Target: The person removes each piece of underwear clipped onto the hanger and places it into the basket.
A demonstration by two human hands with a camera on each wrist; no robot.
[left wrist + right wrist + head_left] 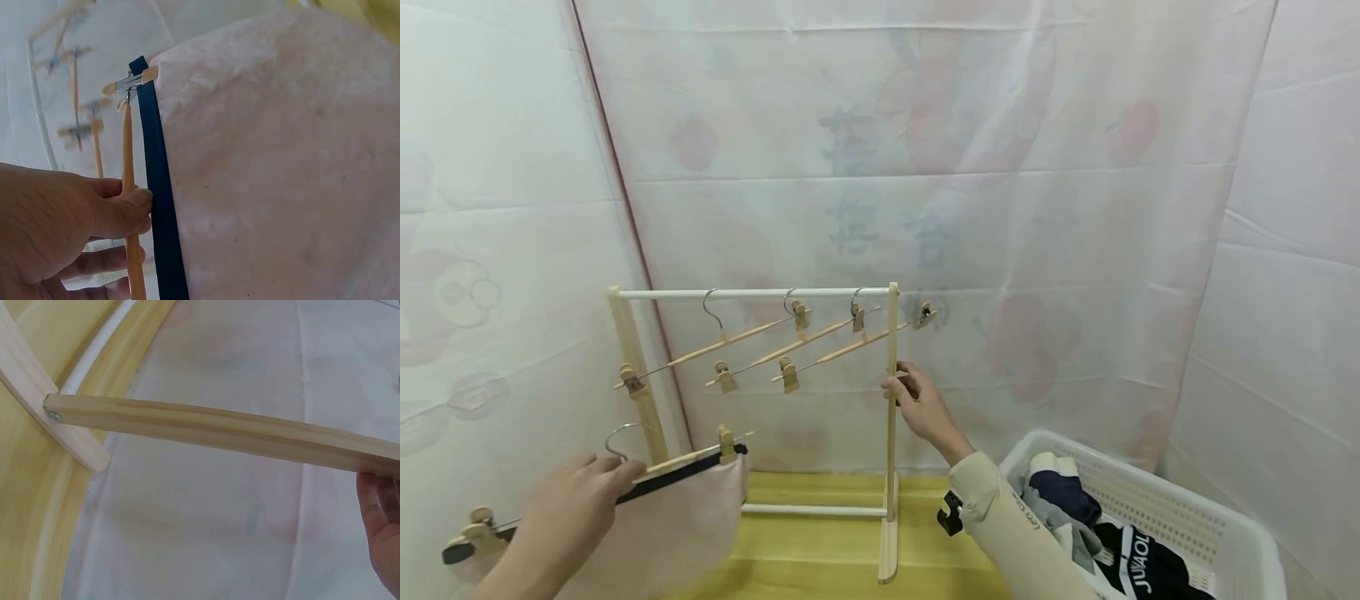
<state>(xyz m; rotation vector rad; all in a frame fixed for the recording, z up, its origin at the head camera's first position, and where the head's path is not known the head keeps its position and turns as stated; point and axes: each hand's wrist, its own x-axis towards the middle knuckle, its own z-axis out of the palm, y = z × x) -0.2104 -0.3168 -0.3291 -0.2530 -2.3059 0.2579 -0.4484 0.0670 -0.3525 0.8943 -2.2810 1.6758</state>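
Observation:
My left hand (576, 510) pinches the wooden bar of a clip hanger (127, 147) between thumb and fingers, at the lower left in the head view. Hanging from its clips is a pale pink garment (688, 512) with a dark waistband (161, 187). The hanger's metal hook (617, 433) points up, in front of the wooden rack's left post (638, 367) and below the top rail (752, 293). My right hand (925, 408) grips the rack's right post (219, 434) partway up, with some fingers hidden behind it.
Three bare clip hangers (760, 332) hang slanted from the rail's middle and right. A white basket (1240, 542) with folded clothes (1063, 492) stands at the right. A small black object (950, 512) shows beside my right sleeve. Yellow cloth (820, 546) covers the surface below.

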